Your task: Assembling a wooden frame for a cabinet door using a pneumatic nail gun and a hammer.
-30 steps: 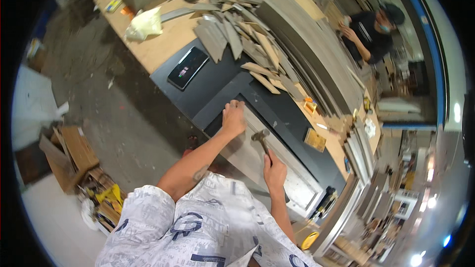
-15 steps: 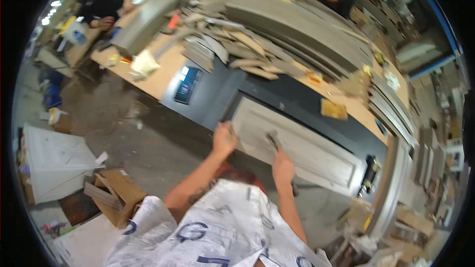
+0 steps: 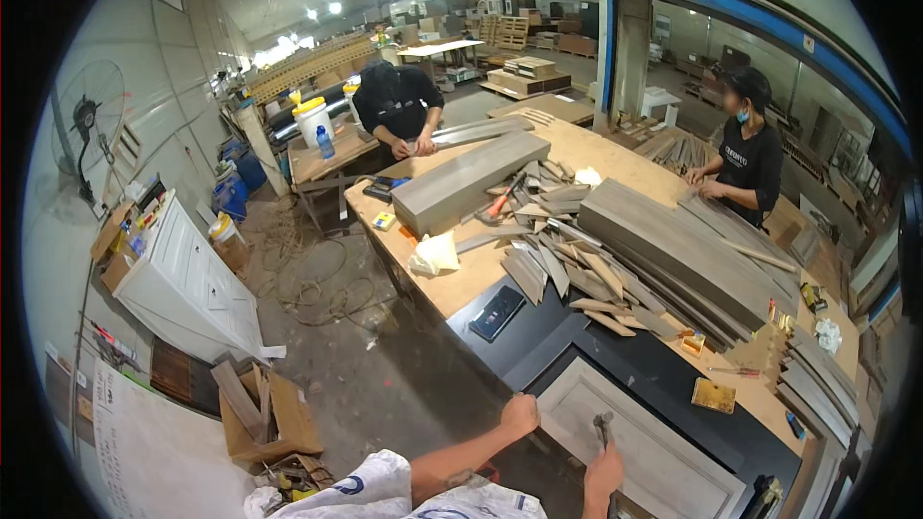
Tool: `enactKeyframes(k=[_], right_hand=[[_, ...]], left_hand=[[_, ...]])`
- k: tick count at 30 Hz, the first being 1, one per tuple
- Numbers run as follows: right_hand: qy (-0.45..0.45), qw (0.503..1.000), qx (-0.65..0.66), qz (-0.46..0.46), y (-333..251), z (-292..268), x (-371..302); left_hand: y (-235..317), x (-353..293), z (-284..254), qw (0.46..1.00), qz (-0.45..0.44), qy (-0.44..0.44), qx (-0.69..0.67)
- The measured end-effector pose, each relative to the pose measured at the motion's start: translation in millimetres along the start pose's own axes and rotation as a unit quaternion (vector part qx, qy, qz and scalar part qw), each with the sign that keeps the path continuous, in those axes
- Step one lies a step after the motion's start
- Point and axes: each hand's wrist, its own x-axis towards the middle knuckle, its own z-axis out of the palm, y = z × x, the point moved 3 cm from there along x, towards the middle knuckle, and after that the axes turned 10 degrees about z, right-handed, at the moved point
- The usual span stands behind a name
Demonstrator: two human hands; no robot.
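A pale grey-brown cabinet door (image 3: 642, 437) with a recessed centre lies on a dark sheet (image 3: 538, 332) at the bench's near edge. My left hand (image 3: 520, 414) is closed at the door's left end; whatever its fingers hold is hidden. Over the door, my right hand (image 3: 605, 472) grips a hammer (image 3: 603, 421) by its handle, with the head raised toward the far side. A dark phone (image 3: 498, 313) rests on the sheet beyond my left hand. To the right of the door sits a yellow sponge-like block (image 3: 713, 395).
Wood offcuts (image 3: 577, 274) lie heaped mid-bench between two long grey-brown boxed beams (image 3: 471, 180). One co-worker (image 3: 399, 106) stands at the far left, another (image 3: 745, 154) at the far right. On the floor to my left are a cardboard box (image 3: 274, 418) and a white cabinet (image 3: 192, 279).
The view has tilted up, so the bench and both hands sit lower and more of the room shows. My right hand still holds the hammer, and my left remains at the door's end.
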Motion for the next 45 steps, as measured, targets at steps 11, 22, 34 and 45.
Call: enactKeyframes(k=[11,22,34,45], right_hand=[[0.033,0.996,-0.047,0.074,7.7,32.5,11.1],[0.020,0.994,-0.064,0.090,30.4,53.6,0.3],[0.030,0.994,-0.080,0.069,-11.1,22.9,9.8],[-0.115,0.835,0.446,0.300,-98.7,61.3,24.5]], left_hand=[[18.8,67.7,31.6,0.996,0.027,-0.056,-0.069],[29.3,124.8,57.2,0.991,0.056,-0.062,-0.107],[-16.1,162.8,52.9,0.978,0.010,-0.084,-0.192],[-15.3,127.8,36.0,0.961,0.063,-0.054,-0.265]])
